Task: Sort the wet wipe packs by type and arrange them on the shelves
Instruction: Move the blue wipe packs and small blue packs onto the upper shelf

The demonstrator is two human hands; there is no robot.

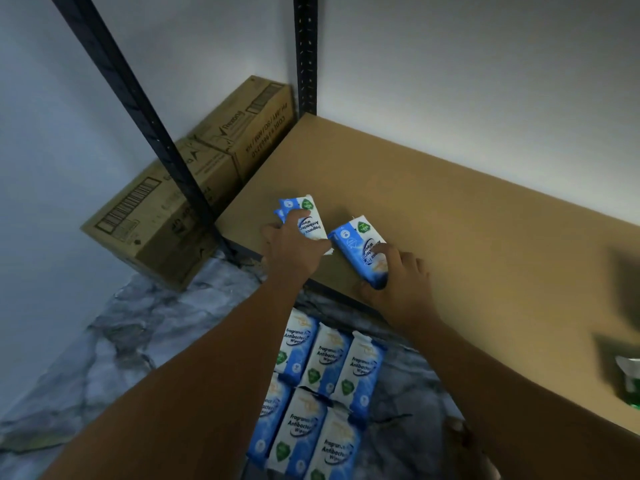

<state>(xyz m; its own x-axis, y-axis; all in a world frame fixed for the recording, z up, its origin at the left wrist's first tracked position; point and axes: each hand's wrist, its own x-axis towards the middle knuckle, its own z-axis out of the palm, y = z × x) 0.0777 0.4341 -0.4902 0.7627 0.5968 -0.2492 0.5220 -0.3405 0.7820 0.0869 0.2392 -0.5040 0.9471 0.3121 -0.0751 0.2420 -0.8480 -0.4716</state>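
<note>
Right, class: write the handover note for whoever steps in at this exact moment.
Left hand: holds blue-and-white packs on the shelf board, near its left front corner.
Right hand: fingers grip one more pack, tilted at the board's front edge.
Done: only these few packs are up.
Left: rows of matching packs lie on the floor below; a blurred green item sits at the far right, type unclear.

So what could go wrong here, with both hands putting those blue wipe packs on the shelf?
The pack under the right hand sits near the front edge of the shelf, so it might slip off onto the packs on the floor. The left hand seems to press on more than one pack; those could slide apart.
</note>
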